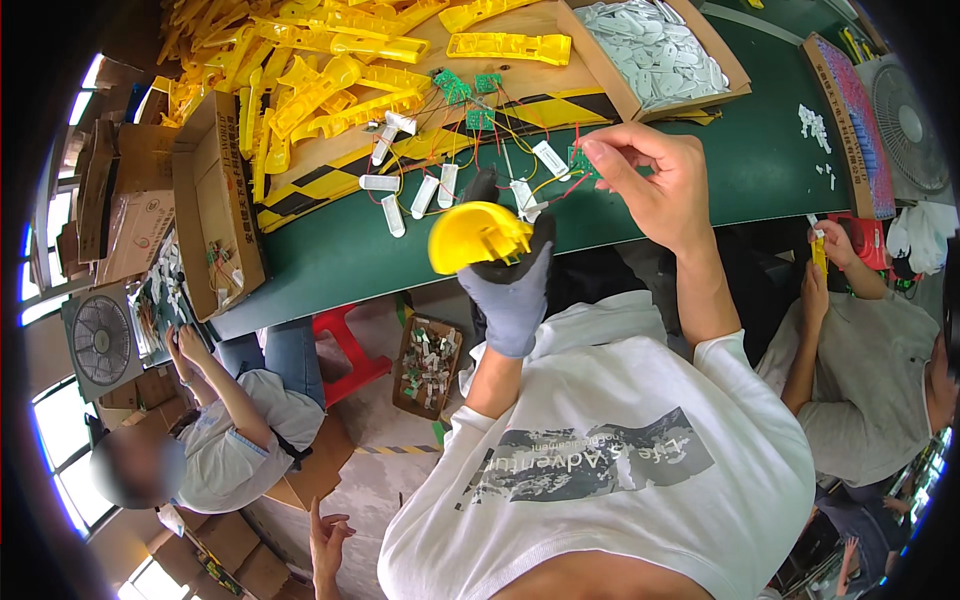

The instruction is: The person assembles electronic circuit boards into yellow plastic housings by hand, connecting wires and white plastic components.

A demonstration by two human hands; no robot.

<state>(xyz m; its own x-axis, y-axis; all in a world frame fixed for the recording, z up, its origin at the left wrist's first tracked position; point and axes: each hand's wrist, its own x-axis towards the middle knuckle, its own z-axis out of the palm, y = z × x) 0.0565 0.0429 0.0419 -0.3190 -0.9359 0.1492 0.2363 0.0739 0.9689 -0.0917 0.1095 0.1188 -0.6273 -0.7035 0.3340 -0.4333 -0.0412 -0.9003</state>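
Observation:
My left hand point(510, 295), in a grey glove with dark fingers, grips a yellow plastic shell point(470, 238) with a rounded end, held just off the bench's near edge. Its inner side is partly hidden. To the right, my bare right hand point(665, 185) has thumb and forefinger closed about a small green circuit board point(580, 160) with thin red and yellow wires. Beyond the hands, several white rectangular pieces point(424, 196) lie on the green bench, wired to other green circuit boards point(480, 120).
Yellow shells point(320, 95) are heaped at the back left. A cardboard box point(735, 75) of white flat parts stands at the back right, another box point(190, 180) at left. Co-workers sit on both sides. A parts box point(403, 385) and red stool point(350, 355) stand below.

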